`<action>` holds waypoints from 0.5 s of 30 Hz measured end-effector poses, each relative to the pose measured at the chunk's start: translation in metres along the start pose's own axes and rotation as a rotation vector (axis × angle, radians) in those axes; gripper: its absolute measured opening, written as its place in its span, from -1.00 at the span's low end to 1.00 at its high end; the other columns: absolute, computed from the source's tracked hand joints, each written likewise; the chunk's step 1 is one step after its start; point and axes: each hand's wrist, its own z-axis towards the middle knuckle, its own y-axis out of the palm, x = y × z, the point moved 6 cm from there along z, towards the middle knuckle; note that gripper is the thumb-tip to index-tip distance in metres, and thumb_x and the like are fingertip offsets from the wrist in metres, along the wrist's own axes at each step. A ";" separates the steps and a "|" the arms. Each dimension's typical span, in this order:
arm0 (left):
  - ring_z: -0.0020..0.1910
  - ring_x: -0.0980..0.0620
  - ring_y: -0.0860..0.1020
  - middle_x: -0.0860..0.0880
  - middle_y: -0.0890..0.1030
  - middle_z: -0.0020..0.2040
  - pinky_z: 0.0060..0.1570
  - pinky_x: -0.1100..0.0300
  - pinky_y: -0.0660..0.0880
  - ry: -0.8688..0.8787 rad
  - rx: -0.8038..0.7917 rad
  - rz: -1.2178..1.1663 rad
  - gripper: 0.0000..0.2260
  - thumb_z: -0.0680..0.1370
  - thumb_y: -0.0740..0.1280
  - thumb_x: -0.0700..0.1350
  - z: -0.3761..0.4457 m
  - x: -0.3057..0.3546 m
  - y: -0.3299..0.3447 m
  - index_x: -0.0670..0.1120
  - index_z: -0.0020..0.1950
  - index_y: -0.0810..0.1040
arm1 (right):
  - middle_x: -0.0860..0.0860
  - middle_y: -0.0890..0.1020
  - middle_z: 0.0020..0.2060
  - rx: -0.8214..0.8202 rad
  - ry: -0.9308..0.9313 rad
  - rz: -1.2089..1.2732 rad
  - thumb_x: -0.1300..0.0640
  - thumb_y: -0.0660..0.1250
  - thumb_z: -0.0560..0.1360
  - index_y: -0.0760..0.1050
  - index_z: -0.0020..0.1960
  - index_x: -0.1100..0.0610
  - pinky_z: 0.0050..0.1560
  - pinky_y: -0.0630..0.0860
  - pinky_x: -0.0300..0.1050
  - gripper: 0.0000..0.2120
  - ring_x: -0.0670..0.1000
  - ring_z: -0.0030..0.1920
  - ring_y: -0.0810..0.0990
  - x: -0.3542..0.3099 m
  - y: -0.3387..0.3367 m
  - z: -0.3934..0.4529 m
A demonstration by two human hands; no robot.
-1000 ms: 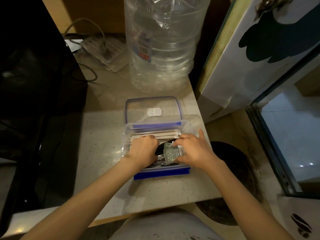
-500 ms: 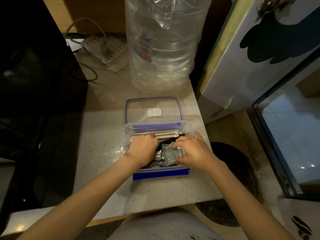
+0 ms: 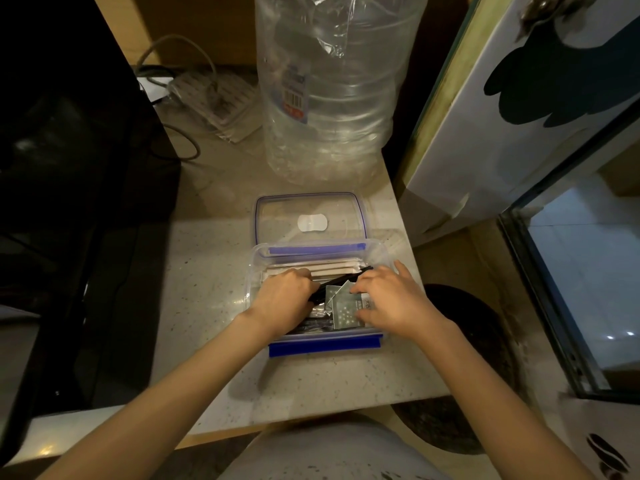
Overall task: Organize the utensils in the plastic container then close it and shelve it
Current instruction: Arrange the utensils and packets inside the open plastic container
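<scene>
A clear plastic container [image 3: 377,252] with blue clips stands open on the speckled counter. Its lid [image 3: 277,216] lies flat just behind it. Both my hands are inside the box. My left hand [image 3: 282,303] is curled around the near end of a black utensil [image 3: 341,279] that slants up to the right. My right hand [image 3: 389,301] presses on small grey sachets [image 3: 341,310], thumb and fingers pinching them. Pale wrapped sticks [image 3: 332,268] lie in a row along the far side. Silvery wrapped items lie below, mostly hidden by my hands.
A large clear water bottle [image 3: 329,88] stands right behind the lid. A power strip with cables [image 3: 211,95] lies at the back left. A black appliance [image 3: 69,202] fills the left side. A white cabinet door [image 3: 519,116] hangs open on the right, beyond the counter edge.
The black utensil has swung so its far tip points up to the right, past the sticks. My right hand has slid slightly back over the sachets. My left hand stays in place.
</scene>
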 end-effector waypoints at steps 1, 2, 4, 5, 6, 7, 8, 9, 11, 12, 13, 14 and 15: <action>0.10 -0.07 0.56 -0.08 0.57 0.15 0.03 0.04 0.57 -0.001 0.002 -0.014 -0.74 0.54 0.27 -0.12 -0.001 0.000 0.000 -0.08 0.22 0.54 | -0.04 0.44 0.34 0.010 -0.003 0.003 -0.02 0.31 0.49 0.40 0.33 -0.02 0.48 -0.07 0.15 -0.58 0.00 0.42 0.26 0.000 -0.001 0.000; 0.09 -0.07 0.56 -0.08 0.57 0.16 0.03 0.04 0.57 -0.003 0.005 -0.035 -0.74 0.54 0.27 -0.13 -0.003 -0.001 -0.001 -0.07 0.21 0.54 | -0.05 0.44 0.34 0.023 -0.007 0.006 -0.03 0.31 0.49 0.40 0.33 -0.03 0.48 -0.07 0.14 -0.59 -0.01 0.41 0.26 0.000 -0.002 -0.001; 0.10 -0.07 0.57 -0.07 0.58 0.17 0.06 0.03 0.56 -0.006 0.033 -0.100 -0.74 0.53 0.27 -0.14 -0.006 -0.001 -0.007 -0.07 0.21 0.55 | -0.07 0.46 0.31 0.064 -0.018 0.009 -0.01 0.31 0.50 0.43 0.30 -0.04 0.49 -0.06 0.12 -0.62 -0.02 0.39 0.28 0.000 -0.006 -0.002; 0.10 -0.06 0.57 -0.06 0.58 0.17 0.07 0.02 0.56 -0.008 0.058 -0.134 -0.74 0.53 0.28 -0.14 -0.009 -0.001 -0.011 -0.06 0.21 0.57 | -0.08 0.47 0.30 0.097 -0.026 0.008 0.01 0.30 0.50 0.44 0.29 -0.05 0.49 -0.04 0.11 -0.64 -0.03 0.38 0.29 0.000 -0.009 -0.004; 0.10 -0.05 0.57 -0.05 0.59 0.16 0.07 0.03 0.56 -0.010 0.078 -0.164 -0.75 0.53 0.29 -0.14 -0.012 -0.001 -0.015 -0.06 0.20 0.58 | -0.09 0.49 0.27 0.140 -0.039 0.000 0.03 0.29 0.51 0.46 0.27 -0.05 0.48 -0.02 0.08 -0.67 -0.04 0.36 0.30 0.000 -0.013 -0.005; 0.09 -0.02 0.57 -0.04 0.60 0.15 0.07 0.05 0.56 -0.011 0.081 -0.184 -0.76 0.53 0.30 -0.11 -0.015 -0.001 -0.018 -0.05 0.18 0.59 | -0.10 0.51 0.25 0.192 -0.057 -0.015 0.04 0.29 0.52 0.48 0.26 -0.05 0.47 0.01 0.04 -0.69 -0.05 0.34 0.32 -0.001 -0.017 -0.006; 0.09 0.01 0.57 -0.02 0.60 0.14 0.07 0.08 0.56 -0.009 0.060 -0.191 -0.77 0.53 0.31 -0.08 -0.019 -0.001 -0.018 -0.05 0.16 0.60 | -0.11 0.53 0.22 0.239 -0.080 -0.031 0.04 0.28 0.52 0.50 0.24 -0.05 0.44 0.05 -0.01 -0.71 -0.05 0.31 0.34 -0.002 -0.021 -0.007; 0.08 0.04 0.56 -0.01 0.60 0.13 0.07 0.11 0.56 -0.006 0.023 -0.192 -0.77 0.53 0.32 -0.05 -0.022 0.000 -0.017 -0.05 0.14 0.61 | -0.11 0.54 0.19 0.268 -0.106 -0.039 0.04 0.28 0.52 0.51 0.23 -0.05 0.40 0.10 -0.06 -0.72 -0.06 0.28 0.34 -0.005 -0.023 -0.008; 0.05 0.06 0.56 -0.02 0.62 0.10 0.06 0.19 0.56 -0.006 -0.051 -0.191 -0.77 0.52 0.32 -0.03 -0.027 0.002 -0.013 -0.06 0.12 0.62 | -0.11 0.54 0.18 0.257 -0.159 -0.020 0.02 0.30 0.51 0.50 0.24 -0.03 0.32 0.17 -0.11 -0.69 -0.07 0.25 0.34 -0.014 -0.022 -0.007; 0.03 0.05 0.57 -0.03 0.63 0.08 0.04 0.23 0.55 -0.013 -0.073 -0.193 -0.77 0.52 0.32 -0.04 -0.028 0.003 -0.012 -0.07 0.13 0.62 | -0.10 0.53 0.19 0.225 -0.183 -0.011 0.00 0.31 0.49 0.48 0.26 -0.02 0.30 0.20 -0.12 -0.66 -0.06 0.25 0.33 -0.019 -0.019 -0.005; 0.02 0.05 0.58 -0.03 0.64 0.08 0.02 0.25 0.55 -0.021 -0.086 -0.193 -0.77 0.52 0.33 -0.05 -0.028 0.004 -0.012 -0.07 0.14 0.62 | -0.08 0.52 0.21 0.189 -0.202 -0.011 -0.01 0.32 0.48 0.46 0.29 -0.01 0.29 0.22 -0.11 -0.62 -0.05 0.26 0.33 -0.024 -0.015 -0.002; 0.01 0.04 0.60 -0.03 0.65 0.07 0.03 0.23 0.56 -0.026 -0.096 -0.189 -0.77 0.52 0.34 -0.06 -0.027 0.004 -0.012 -0.07 0.14 0.61 | -0.07 0.51 0.22 0.156 -0.214 -0.018 -0.02 0.34 0.46 0.43 0.32 0.00 0.29 0.24 -0.09 -0.57 -0.04 0.27 0.33 -0.028 -0.011 0.001; 0.01 0.03 0.61 -0.04 0.66 0.05 0.04 0.19 0.58 -0.030 -0.106 -0.182 -0.78 0.51 0.35 -0.07 -0.026 0.004 -0.012 -0.07 0.13 0.62 | -0.05 0.51 0.23 0.129 -0.216 -0.030 -0.02 0.36 0.45 0.41 0.34 0.01 0.28 0.26 -0.09 -0.53 -0.02 0.27 0.34 -0.031 -0.007 0.004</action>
